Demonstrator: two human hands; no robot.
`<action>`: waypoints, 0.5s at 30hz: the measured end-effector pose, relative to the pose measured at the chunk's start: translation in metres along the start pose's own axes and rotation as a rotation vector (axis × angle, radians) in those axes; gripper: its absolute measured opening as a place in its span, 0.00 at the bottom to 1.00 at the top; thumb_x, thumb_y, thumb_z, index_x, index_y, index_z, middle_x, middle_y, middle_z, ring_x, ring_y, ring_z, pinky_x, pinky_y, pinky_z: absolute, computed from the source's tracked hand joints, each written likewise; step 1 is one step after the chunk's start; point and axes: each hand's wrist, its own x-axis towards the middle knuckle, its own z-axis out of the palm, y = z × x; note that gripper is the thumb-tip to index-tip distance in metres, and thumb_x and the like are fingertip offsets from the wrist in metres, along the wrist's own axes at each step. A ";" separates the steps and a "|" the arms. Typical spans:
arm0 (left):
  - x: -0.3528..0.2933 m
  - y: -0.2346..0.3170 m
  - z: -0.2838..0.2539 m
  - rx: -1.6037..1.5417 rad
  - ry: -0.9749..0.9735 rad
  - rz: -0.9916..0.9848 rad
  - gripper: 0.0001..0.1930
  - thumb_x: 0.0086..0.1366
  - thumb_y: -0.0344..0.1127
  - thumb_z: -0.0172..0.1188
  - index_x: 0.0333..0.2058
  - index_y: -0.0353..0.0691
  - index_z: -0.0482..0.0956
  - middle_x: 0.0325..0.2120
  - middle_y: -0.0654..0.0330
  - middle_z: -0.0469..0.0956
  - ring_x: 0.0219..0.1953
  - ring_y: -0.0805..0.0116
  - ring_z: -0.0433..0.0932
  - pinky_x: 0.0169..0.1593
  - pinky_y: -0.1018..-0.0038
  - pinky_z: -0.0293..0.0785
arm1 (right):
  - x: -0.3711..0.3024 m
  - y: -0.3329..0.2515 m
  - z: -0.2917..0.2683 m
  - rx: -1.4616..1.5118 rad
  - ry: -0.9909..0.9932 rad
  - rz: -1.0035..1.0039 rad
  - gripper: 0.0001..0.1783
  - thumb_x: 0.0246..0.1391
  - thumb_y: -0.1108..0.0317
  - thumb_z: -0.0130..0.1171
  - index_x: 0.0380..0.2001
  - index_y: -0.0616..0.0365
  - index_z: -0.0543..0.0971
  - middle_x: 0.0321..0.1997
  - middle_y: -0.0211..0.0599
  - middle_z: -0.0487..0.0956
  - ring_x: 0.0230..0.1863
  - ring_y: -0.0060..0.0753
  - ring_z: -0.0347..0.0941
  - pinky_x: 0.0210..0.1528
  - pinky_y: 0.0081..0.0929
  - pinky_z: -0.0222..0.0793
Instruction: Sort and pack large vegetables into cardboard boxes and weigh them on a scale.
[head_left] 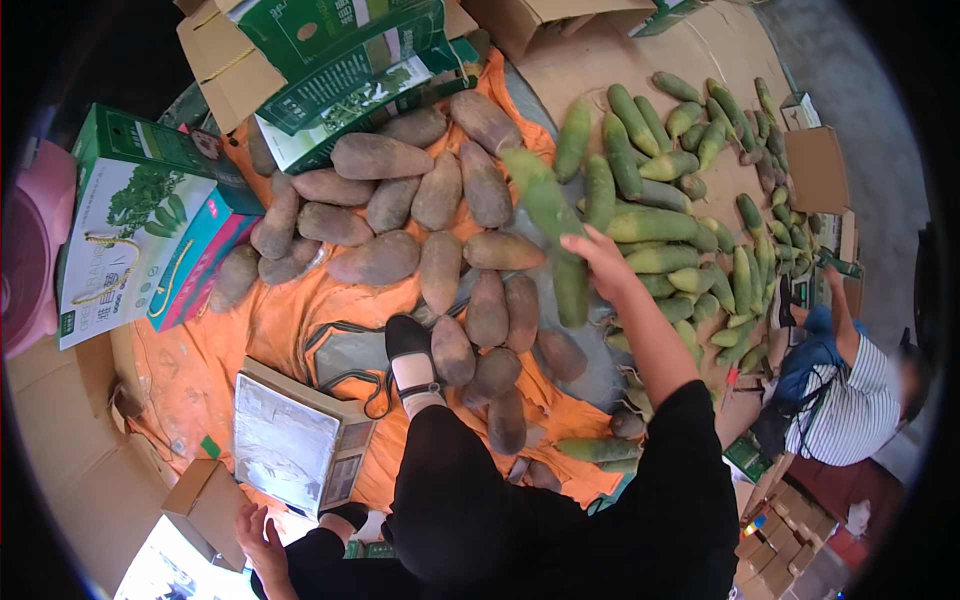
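My right hand is wrapped around a long green radish, holding it tilted over the border between two piles. Left of it, many purplish-brown radishes lie on an orange sheet. To its right, a heap of green radishes spreads over flattened cardboard. At the lower left, my left hand hangs empty with fingers loosely apart, beside a small brown cardboard box. A platform scale with a shiny, film-covered top sits above that hand.
Green printed cartons stand at the top, and printed gift boxes at the left near a pink basin. A dark cord lies by my shoe. A person in a striped shirt crouches at the far right.
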 end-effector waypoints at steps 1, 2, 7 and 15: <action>0.001 0.000 -0.001 -0.008 0.004 0.010 0.12 0.53 0.20 0.57 0.38 0.36 0.77 0.43 0.51 0.73 0.48 0.49 0.72 0.51 0.59 0.69 | -0.018 0.007 -0.012 -0.080 -0.048 -0.007 0.34 0.43 0.58 0.66 0.54 0.60 0.72 0.48 0.37 0.74 0.47 0.34 0.72 0.48 0.31 0.68; 0.003 0.000 0.001 -0.018 0.009 0.019 0.13 0.53 0.20 0.56 0.39 0.35 0.77 0.43 0.50 0.73 0.48 0.48 0.72 0.51 0.59 0.69 | -0.039 0.011 -0.021 -0.199 -0.056 0.026 0.35 0.42 0.57 0.67 0.54 0.59 0.73 0.48 0.38 0.74 0.48 0.35 0.71 0.49 0.31 0.68; 0.004 -0.002 0.003 -0.059 -0.006 -0.029 0.13 0.54 0.21 0.56 0.40 0.34 0.76 0.44 0.50 0.73 0.49 0.48 0.72 0.52 0.60 0.69 | -0.132 0.064 -0.105 -1.101 -0.114 0.172 0.36 0.38 0.53 0.70 0.52 0.57 0.76 0.43 0.43 0.79 0.47 0.36 0.74 0.56 0.33 0.65; 0.008 -0.004 0.007 -0.041 -0.018 -0.034 0.12 0.55 0.21 0.56 0.40 0.34 0.76 0.44 0.49 0.73 0.50 0.47 0.71 0.53 0.59 0.69 | -0.022 -0.002 -0.103 -1.038 0.348 -0.406 0.26 0.44 0.52 0.67 0.44 0.58 0.80 0.45 0.57 0.78 0.48 0.46 0.75 0.50 0.35 0.69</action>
